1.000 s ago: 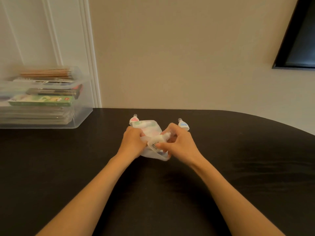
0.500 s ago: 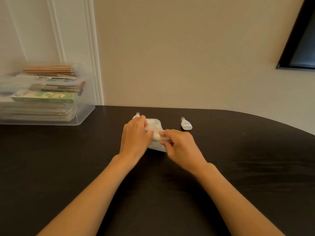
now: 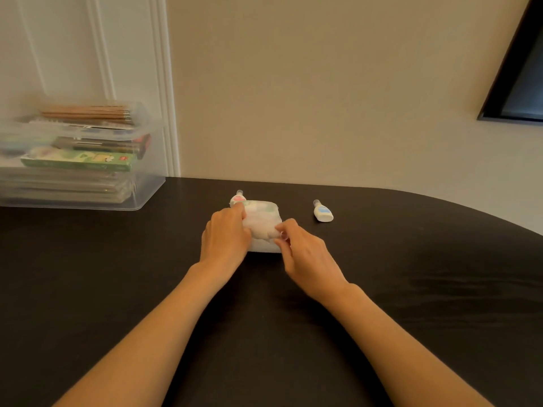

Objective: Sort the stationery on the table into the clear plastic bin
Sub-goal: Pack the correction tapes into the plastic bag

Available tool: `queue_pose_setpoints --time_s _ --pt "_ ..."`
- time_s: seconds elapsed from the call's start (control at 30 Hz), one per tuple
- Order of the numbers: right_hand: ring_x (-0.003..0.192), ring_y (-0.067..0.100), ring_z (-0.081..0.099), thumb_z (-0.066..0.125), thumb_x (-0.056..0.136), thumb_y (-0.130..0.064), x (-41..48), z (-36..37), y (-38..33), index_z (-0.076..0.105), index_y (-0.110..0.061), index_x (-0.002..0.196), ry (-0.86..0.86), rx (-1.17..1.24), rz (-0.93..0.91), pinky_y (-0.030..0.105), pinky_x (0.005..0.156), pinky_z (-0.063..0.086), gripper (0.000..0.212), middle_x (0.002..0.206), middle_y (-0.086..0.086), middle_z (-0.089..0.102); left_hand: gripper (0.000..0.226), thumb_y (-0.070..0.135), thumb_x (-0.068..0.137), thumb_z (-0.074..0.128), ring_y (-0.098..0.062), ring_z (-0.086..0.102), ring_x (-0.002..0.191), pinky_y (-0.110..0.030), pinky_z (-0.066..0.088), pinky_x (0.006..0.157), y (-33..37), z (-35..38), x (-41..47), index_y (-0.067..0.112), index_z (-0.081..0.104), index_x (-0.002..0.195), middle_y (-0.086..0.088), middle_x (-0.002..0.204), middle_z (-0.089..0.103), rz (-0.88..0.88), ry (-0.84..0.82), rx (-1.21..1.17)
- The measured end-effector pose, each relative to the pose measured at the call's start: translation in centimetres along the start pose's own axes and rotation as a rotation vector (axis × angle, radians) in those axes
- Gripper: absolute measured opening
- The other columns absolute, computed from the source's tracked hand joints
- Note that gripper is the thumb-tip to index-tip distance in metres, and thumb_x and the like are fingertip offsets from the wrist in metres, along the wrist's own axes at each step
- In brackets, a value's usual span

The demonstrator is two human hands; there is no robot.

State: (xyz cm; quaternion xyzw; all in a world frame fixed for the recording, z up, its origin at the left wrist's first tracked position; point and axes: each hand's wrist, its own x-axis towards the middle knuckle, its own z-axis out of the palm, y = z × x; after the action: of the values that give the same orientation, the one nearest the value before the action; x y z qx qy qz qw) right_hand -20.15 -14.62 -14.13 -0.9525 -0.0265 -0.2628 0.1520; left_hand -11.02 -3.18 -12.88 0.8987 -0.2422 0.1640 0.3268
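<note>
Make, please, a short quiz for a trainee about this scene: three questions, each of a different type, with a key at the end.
1. Fill in: the clear plastic bin stands at the far ____ of the table.
2. Choose: the left hand and the right hand both grip A) a ruler, B) the plastic pouch, C) a stapler.
3. True or false: the blue-label bottle lies on the table, outside the bin.
Key: 1 left; 2 B; 3 true.
</note>
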Motion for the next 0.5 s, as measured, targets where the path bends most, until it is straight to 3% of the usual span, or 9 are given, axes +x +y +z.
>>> queue_pose_setpoints --time_s 0.17,0.37,0.5 --pt "0.072 0.025 0.062 0.057 0.091 -0.008 1.2 1.3 -0.6 0.057 -0.001 0.094 0.220 0.068 -0.003 0.040 0.066 0.054 0.008 0.086 0.012 0.064 0.007 0.010 0.092 0.050 -0.018 0.058 0.080 -0.031 0.052 0.066 0.4 0.0 -0.4 0.010 0.053 0.085 -0.003 0.092 0.057 0.073 0.128 -0.125" --pt "0.072 0.018 0.050 0.045 0.096 -0.015 2.6 1.2 -0.4 0.050 -0.008 0.102 0.124 -0.194 0.090 0.030 0.063 0.042 0.011 0.091 0.006 0.056 0.008 0.018 0.091 0.054 -0.010 0.051 0.083 -0.022 0.045 0.068 0.6 0.2 -0.3 0.012 0.057 0.097 -0.002 0.098 0.057 -0.011 0.033 -0.116" --pt "0.073 0.017 0.047 0.046 0.095 -0.014 3.7 1.5 -0.5 0.046 -0.014 0.098 0.121 -0.184 0.196 0.027 0.063 0.038 0.003 0.085 0.003 0.049 0.005 0.018 0.091 0.054 -0.008 0.048 0.080 -0.020 0.038 0.065 1.1 0.4 -0.7 0.016 0.051 0.088 0.002 0.091 0.051 -0.007 0.039 -0.163"
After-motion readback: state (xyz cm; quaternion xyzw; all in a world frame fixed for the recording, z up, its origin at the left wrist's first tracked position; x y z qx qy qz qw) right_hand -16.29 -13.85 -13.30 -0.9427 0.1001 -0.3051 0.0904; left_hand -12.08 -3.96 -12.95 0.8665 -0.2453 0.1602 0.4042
